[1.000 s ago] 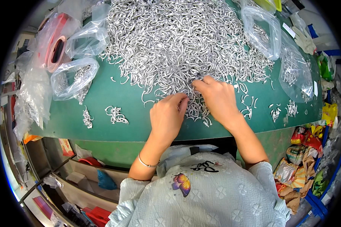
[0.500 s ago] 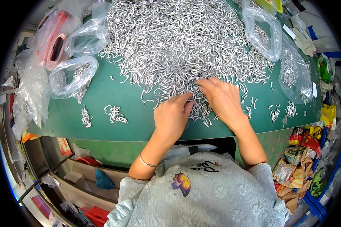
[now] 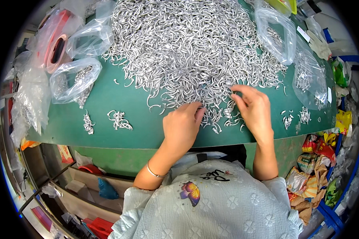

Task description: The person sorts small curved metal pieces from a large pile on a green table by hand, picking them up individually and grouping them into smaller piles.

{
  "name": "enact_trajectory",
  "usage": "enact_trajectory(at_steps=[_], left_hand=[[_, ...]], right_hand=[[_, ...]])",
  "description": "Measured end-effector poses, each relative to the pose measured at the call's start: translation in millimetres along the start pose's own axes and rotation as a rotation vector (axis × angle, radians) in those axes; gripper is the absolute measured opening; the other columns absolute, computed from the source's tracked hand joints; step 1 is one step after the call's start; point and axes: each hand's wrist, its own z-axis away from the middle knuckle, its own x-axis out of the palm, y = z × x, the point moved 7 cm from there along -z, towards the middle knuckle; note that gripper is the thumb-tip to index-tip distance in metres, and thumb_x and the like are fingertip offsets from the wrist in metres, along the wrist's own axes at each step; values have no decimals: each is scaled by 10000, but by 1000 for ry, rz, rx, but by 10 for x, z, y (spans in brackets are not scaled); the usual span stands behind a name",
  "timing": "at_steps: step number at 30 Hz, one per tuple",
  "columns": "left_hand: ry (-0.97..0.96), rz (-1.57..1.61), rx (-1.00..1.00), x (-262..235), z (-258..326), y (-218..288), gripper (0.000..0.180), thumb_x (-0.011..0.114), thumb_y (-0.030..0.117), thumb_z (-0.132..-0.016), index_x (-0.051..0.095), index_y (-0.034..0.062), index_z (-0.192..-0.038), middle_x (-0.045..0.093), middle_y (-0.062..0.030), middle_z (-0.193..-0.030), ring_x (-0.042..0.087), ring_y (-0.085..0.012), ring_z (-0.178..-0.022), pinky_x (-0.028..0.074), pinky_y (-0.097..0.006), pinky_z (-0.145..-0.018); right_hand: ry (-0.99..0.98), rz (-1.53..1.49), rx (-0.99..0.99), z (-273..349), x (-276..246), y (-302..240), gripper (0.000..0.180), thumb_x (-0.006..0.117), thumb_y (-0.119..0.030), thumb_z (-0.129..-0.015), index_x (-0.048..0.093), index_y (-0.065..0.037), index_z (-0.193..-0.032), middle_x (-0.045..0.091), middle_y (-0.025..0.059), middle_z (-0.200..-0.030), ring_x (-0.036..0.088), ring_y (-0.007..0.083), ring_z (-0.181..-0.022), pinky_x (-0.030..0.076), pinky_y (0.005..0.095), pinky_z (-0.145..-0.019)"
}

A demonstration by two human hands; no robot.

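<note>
A large heap of small curved silvery metal pieces (image 3: 187, 44) spreads over the green tabletop (image 3: 147, 135). At its near edge, my left hand (image 3: 181, 124) rests with fingers curled, thumb and forefinger close together among the pieces. Whatever lies between those fingertips is too small to make out. To its right, my right hand (image 3: 256, 112) has thumb and forefinger apart beside the heap, with nothing visible between them. Loose pieces (image 3: 213, 119) lie on the table between the two hands.
Small separate piles lie at left (image 3: 119, 120) and right (image 3: 304, 115). Clear plastic bags holding pieces stand at left (image 3: 75, 81) and right (image 3: 310, 81). A red-rimmed object (image 3: 56, 51) is at far left. Colourful packages (image 3: 307, 175) fill the lower right.
My right hand has moved right, away from my left hand, and its thumb and forefinger now show apart. My left hand has barely shifted. More loose pieces show between the hands.
</note>
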Motion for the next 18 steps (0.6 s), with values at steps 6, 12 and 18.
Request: enact_trajectory(at_steps=[6, 12, 18], left_hand=[[-9, -47, 33, 14, -13, 29, 112, 770, 146, -788, 727, 70, -859, 672, -93, -703, 621, -244, -560, 473, -338, -518], [-41, -21, 4, -78, 33, -37, 101, 769, 135, -786, 729, 71, -854, 675, -95, -707, 619, -241, -557, 470, -334, -518], [-2, 71, -36, -122, 53, -5, 104, 759, 74, -794, 726, 60, -891, 632, -89, -651, 561, -192, -509, 431, -298, -487]], right_hand=[[-31, 144, -148, 40, 224, -60, 180, 699, -100, -839, 689, -119, -1017, 650, 96, -802, 627, 330, -652, 490, 422, -579], [50, -44, -29, 147, 4, 179, 45, 705, -63, -841, 691, -39, -877, 618, 87, -711, 582, 235, -567, 457, 342, -534], [-225, -1195, 499, 250, 125, 543, 76, 639, -46, -923, 659, 12, -968, 418, -44, -561, 307, 54, -454, 243, 198, -444]])
